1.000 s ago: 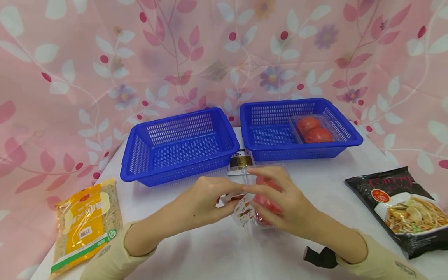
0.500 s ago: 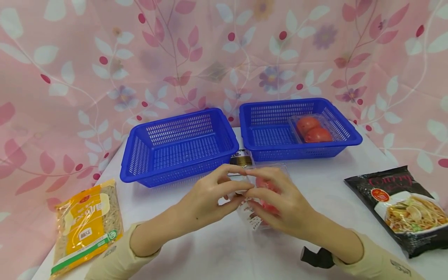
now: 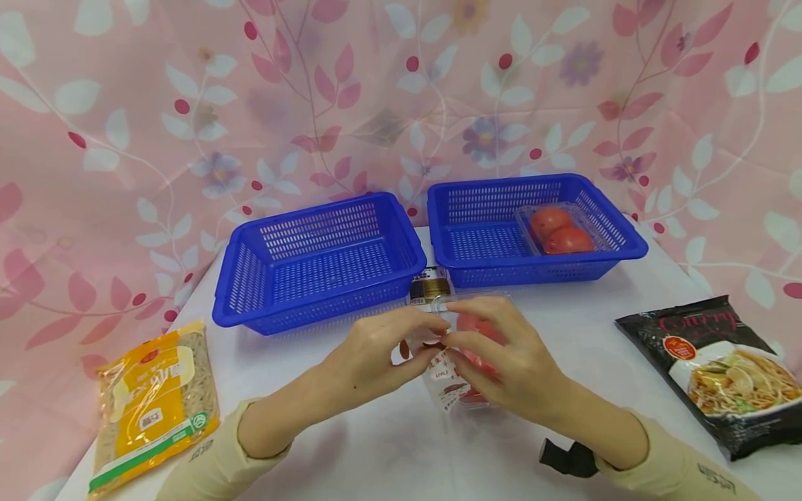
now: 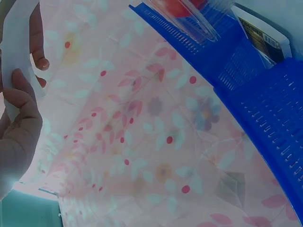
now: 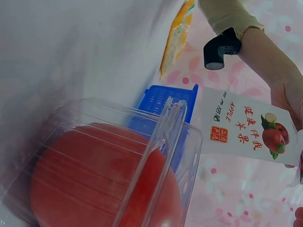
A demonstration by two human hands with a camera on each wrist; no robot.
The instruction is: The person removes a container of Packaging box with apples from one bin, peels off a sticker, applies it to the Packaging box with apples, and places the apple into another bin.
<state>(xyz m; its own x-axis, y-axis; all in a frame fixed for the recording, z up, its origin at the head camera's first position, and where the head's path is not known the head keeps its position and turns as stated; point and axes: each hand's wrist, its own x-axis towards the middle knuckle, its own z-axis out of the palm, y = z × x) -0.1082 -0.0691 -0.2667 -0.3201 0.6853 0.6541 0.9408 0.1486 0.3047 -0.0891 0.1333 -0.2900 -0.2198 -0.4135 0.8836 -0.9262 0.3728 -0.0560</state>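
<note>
Between both hands is a white printed apple label (image 3: 443, 379), a long card strip that hangs down from the fingertips. The thumb and forefinger of my left hand (image 3: 376, 351) pinch its upper part. My right hand (image 3: 507, 348) meets it from the other side, thumb and fingertips at the same edge. In the right wrist view the label (image 5: 251, 125) shows red writing and an apple picture. Behind the right hand, partly hidden, a clear plastic box (image 5: 191, 153) stands on the table with red round fruit (image 5: 99, 175) inside. The left wrist view shows the strip (image 4: 16, 42) curving between the hands.
Two blue baskets stand at the back: the left basket (image 3: 326, 268) and the right basket (image 3: 464, 236), which holds a clear box with two red fruits (image 3: 567, 240). A gold-and-black packet (image 3: 429, 285) lies between them. A yellow bag (image 3: 153, 410) lies left, a black noodle packet (image 3: 720, 376) right.
My left forefinger lifts off and comes back down on the label. The label twists, and its printed lower end now hangs with "APPLE" facing the head view. The box and baskets stay put.
</note>
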